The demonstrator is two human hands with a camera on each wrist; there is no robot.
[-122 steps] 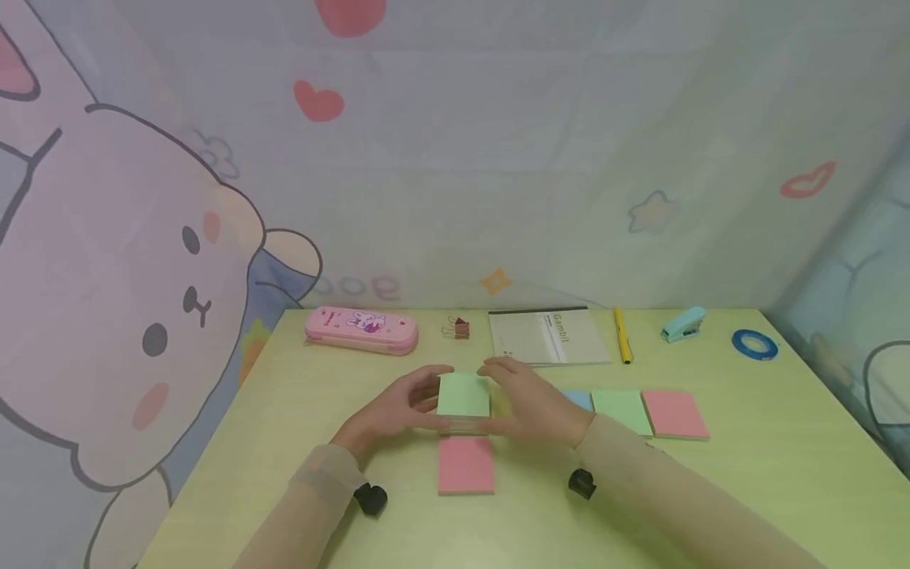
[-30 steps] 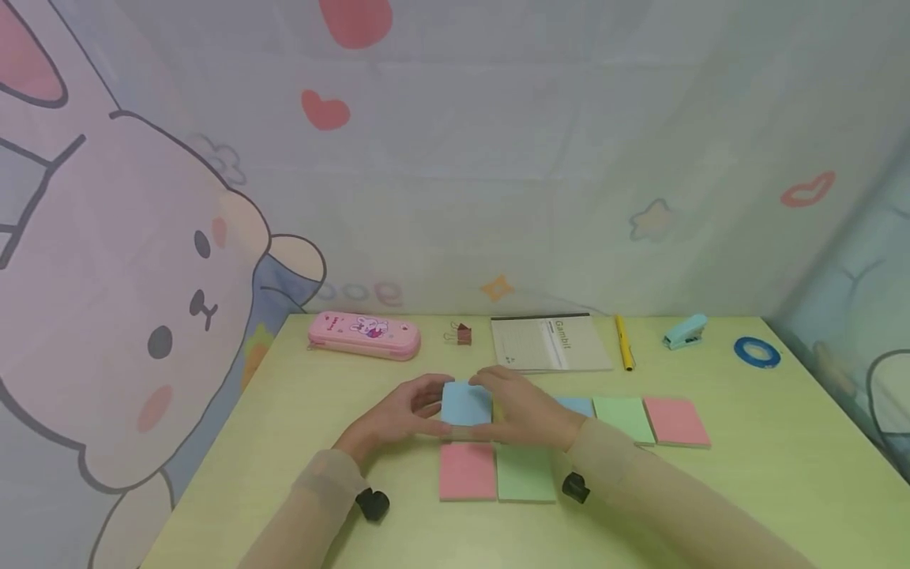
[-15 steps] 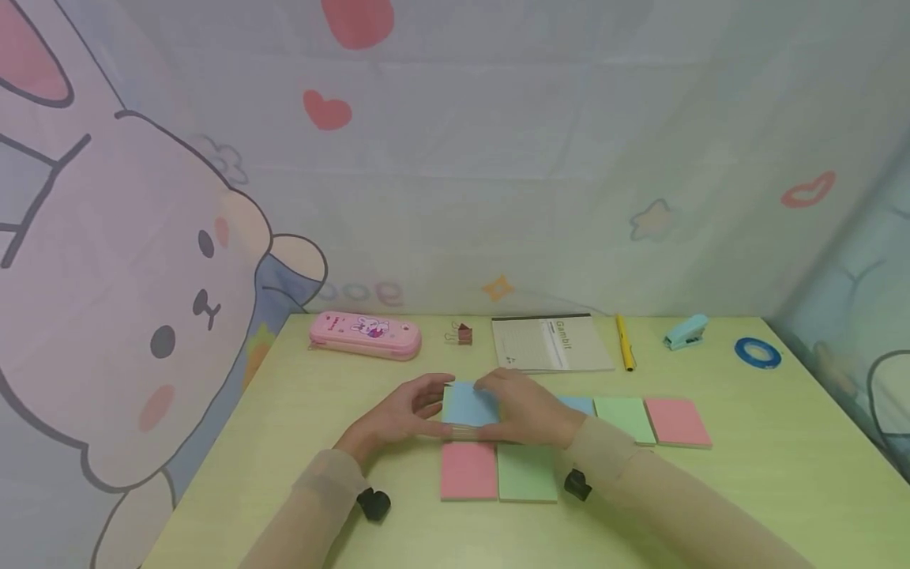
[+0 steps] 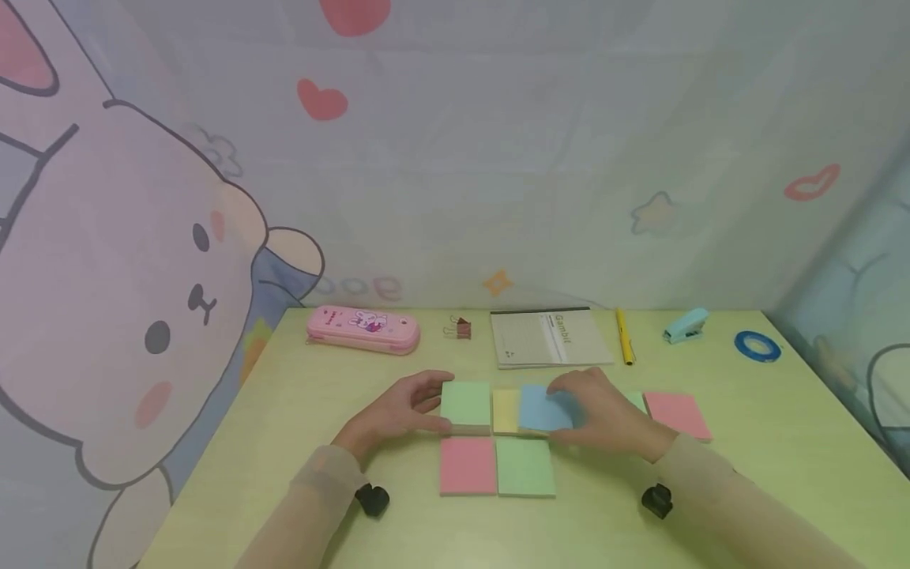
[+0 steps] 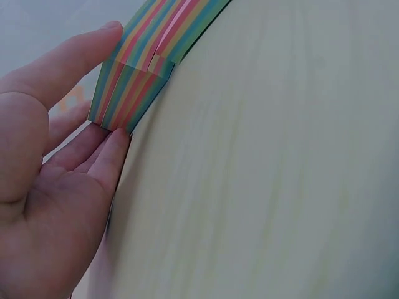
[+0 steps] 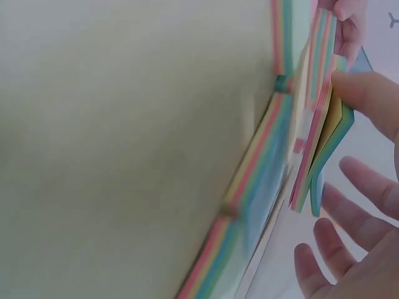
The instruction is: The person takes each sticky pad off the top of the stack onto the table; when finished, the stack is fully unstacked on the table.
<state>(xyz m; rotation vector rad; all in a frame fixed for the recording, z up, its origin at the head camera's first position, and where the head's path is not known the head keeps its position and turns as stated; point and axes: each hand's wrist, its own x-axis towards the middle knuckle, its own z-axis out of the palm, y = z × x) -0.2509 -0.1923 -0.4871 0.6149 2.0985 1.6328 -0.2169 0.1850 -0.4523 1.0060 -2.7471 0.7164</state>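
Between the thumb and fingers of my left hand (image 4: 398, 411) is a stack of sticky notes with a green top (image 4: 465, 405). In the left wrist view the sides of the stack (image 5: 140, 81) show layered coloured stripes. My right hand (image 4: 604, 415) pinches a blue-topped sticky note pad (image 4: 543, 408), which partly covers a yellow sticky note pad (image 4: 505, 412) right of the stack. The right wrist view shows the thumb on the held pad (image 6: 336, 131), its layers slightly spread. In front lie a pink pad (image 4: 468, 466) and a green pad (image 4: 525, 468), side by side.
A pink pad (image 4: 678, 416) lies at the right, with a partly hidden green pad (image 4: 636, 401) beside it. Along the back are a pink pencil case (image 4: 363, 329), a binder clip (image 4: 460, 328), a notebook (image 4: 550, 338), a yellow pen (image 4: 624, 336), a stapler (image 4: 686, 325) and blue tape (image 4: 757, 346).
My right hand has taken the blue-topped pad off the stack and moved right with it, baring a green top. Since the oldest frame, a green pad has appeared beside the front pink one.
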